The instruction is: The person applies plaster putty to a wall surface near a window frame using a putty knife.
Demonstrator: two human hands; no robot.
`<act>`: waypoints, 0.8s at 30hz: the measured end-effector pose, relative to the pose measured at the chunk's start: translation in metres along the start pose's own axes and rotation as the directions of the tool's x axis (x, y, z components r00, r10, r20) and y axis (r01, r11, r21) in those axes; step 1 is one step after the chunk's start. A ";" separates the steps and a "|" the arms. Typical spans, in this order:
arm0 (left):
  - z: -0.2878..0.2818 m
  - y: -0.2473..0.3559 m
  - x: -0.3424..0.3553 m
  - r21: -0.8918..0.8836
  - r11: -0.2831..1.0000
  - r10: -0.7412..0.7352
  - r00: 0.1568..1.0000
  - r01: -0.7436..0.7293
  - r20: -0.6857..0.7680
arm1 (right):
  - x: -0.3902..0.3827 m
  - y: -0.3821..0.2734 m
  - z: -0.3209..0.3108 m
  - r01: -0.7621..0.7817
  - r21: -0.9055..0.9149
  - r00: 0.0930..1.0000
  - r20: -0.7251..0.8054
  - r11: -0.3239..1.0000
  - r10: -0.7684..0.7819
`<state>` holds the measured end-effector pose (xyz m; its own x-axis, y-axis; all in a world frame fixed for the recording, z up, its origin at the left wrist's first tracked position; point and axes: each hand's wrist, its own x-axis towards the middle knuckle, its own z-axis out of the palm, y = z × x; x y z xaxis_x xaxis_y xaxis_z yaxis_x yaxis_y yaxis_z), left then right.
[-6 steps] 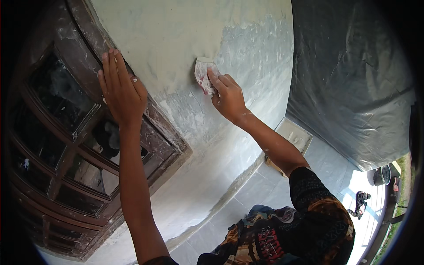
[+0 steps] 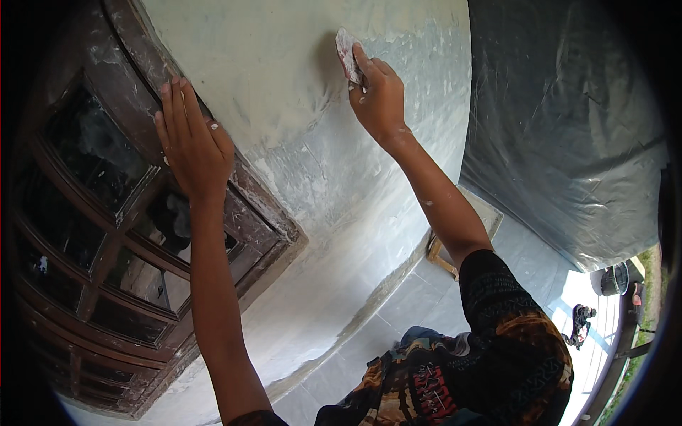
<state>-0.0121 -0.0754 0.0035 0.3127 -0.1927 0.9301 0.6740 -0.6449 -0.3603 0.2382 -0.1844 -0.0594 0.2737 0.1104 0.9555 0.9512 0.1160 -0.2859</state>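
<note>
Flat hand piece (image 2: 346, 55): thin, whitish with reddish patches, smeared surface. Location: upper middle of view, at the wall, held by my right hand (image 2: 381, 99). Grip: pinched, my thumb and fingers closed on its lower part; upper end projects free. It stands tilted, seen partly edge-on, with a soft shadow on the wall to its left. Whether its edge touches the wall, I cannot tell. White specks on my fingers and forearm.

Wall (image 2: 302, 170): cream coat above, patchy blue-grey and white areas below and to the right of the cream.

My left hand (image 2: 193, 145): laid palm down on the brown window frame (image 2: 266, 266) next to the wall, nothing seen in its grasp. Fingers straight and nearly side by side, thumb against the frame's wall-side edge; pale spot on the thumb. Frame is scuffed, with whitish smears; dark glass panes to the left.

Further out: dark plastic sheet (image 2: 561, 135) hanging at right; grey floor tiles (image 2: 415, 302) below; pale rectangular board (image 2: 490, 212) near the wall's foot, partly hidden by my right forearm; dark bucket (image 2: 612, 280) at far right.
</note>
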 end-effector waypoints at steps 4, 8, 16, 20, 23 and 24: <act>0.001 -0.001 -0.002 0.007 1.000 -0.016 1.000 0.016 0.017 | -0.020 0.007 0.023 0.089 -0.098 0.996 -0.008 0.991 -0.091; 0.001 -0.002 -0.002 0.016 1.000 -0.002 1.000 0.002 0.000 | -0.076 -0.020 0.007 0.185 -0.004 0.971 0.154 0.983 -0.183; 0.001 -0.001 -0.002 0.004 1.000 -0.002 1.000 0.002 0.001 | 0.007 -0.003 0.015 0.097 -0.160 0.995 0.041 0.982 -0.091; 0.001 -0.003 -0.005 0.008 1.000 -0.003 1.000 0.003 0.001 | -0.073 -0.025 0.019 0.133 -0.026 0.980 0.155 0.991 -0.127; 0.000 -0.002 -0.002 0.022 1.000 -0.006 1.000 0.006 0.010 | -0.070 -0.027 -0.003 0.118 0.052 0.975 0.182 0.992 -0.125; 0.000 -0.004 -0.001 0.022 1.000 -0.010 1.000 0.009 0.008 | -0.059 -0.029 -0.008 0.078 0.061 0.981 0.172 0.995 -0.088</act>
<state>-0.0151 -0.0731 0.0036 0.3117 -0.1805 0.9329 0.6913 -0.6305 -0.3529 0.1951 -0.2020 -0.1071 0.1605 0.2683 0.9499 0.9594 0.1838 -0.2140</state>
